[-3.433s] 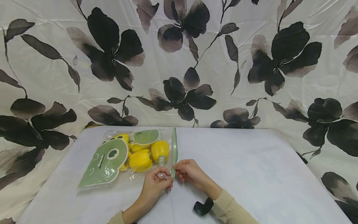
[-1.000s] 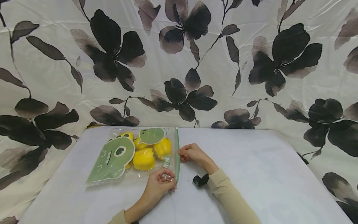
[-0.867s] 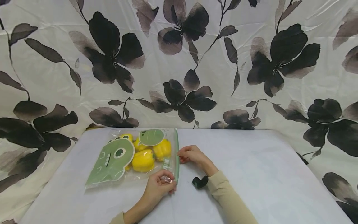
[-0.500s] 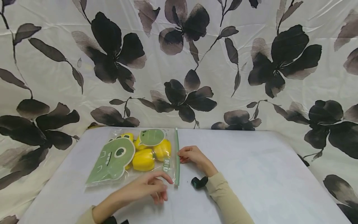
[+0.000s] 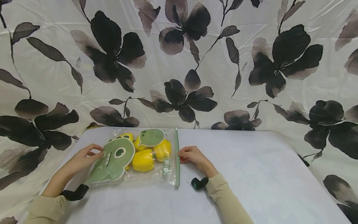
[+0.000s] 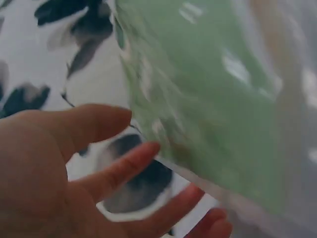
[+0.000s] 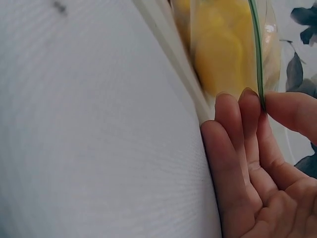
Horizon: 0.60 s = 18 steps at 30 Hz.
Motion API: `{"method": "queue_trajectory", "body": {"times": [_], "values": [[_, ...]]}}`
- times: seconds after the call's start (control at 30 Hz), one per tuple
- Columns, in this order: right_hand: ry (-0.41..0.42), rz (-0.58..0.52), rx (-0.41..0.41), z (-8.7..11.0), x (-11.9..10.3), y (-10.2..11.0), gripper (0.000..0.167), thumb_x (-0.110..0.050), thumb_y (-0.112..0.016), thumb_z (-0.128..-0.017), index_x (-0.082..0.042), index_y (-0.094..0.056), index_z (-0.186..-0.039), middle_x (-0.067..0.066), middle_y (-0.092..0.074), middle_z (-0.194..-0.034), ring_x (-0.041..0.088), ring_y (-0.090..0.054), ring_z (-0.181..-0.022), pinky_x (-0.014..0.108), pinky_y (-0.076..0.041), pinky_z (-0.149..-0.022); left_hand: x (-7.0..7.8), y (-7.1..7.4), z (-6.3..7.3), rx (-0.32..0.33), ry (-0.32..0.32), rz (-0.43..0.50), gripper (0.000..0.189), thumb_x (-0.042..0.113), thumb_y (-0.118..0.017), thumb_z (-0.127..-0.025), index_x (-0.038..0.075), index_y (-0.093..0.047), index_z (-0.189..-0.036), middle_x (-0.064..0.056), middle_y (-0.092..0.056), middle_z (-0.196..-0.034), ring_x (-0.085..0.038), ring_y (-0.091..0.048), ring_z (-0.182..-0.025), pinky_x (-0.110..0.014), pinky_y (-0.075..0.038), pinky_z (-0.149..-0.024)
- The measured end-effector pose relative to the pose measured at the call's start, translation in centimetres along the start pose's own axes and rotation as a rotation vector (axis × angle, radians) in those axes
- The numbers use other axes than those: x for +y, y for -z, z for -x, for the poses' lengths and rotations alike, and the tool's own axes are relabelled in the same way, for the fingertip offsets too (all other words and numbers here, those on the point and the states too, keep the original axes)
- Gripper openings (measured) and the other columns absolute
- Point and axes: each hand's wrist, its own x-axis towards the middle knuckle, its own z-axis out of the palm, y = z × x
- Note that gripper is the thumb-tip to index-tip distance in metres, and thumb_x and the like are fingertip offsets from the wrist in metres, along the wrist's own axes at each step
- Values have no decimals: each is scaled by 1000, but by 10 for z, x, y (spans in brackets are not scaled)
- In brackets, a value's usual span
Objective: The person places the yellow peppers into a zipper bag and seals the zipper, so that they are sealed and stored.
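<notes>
A clear zip bag printed with a green cartoon face lies on the left side of the table, with several yellow bell peppers inside. Its green zip strip runs along the right edge. My right hand pinches this strip about midway; the right wrist view shows thumb and forefinger on either side of it. At the opposite end my left hand reaches over the printed side. In the left wrist view its fingers are spread and relaxed, fingertips right at the bag's edge.
The white table extends to the right of the bag. Black wrist cameras are strapped at both wrists, the right one hanging close over the tabletop. Behind the table hangs a floral cloth.
My left hand has let go of the bag's near right corner and moved left to its far-left side. My right hand slid up the strip earlier and now stays there.
</notes>
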Motion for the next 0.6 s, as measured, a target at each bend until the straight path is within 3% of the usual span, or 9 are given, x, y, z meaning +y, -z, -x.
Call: {"method": "queue_trajectory", "body": {"times": [0.1,0.2,0.4,0.6], "values": [[4,-1,4,0,1,0,19,-10,-64,-92,8,-68,-96,4,-66,-77,14,-62,-69,28,-56,-70,-22,-1,-3,-97,71,156,51,37,-54,-101,0,-42,-134,-25,-56,-121,-30,-57,-94,-38,-47,-68],[8,4,7,0,1,0,20,-11,-65,-92,8,-68,-97,4,-66,-77,14,-62,-69,28,-57,-71,-35,-4,-5,-126,72,264,51,36,-58,-99,3,-40,-134,-14,-61,-116,-20,-57,-90,-34,-47,-67],[2,10,20,0,1,-1,21,-12,-66,-91,7,-68,-97,4,-65,-77,14,-62,-68,29,-57,-71,-45,-9,-9,-68,-3,369,41,24,-64,-97,1,-47,-126,3,-63,-84,-11,-53,-68,-28,-44,-59],[-10,-10,56,2,-2,1,18,-7,-65,-90,10,-68,-96,5,-64,-73,16,-61,-65,32,-58,-68,-42,-14,-11,-13,-39,412,35,18,-65,-95,-1,-52,-122,9,-65,-82,-9,-53,-65,-27,-42,-58]]}}
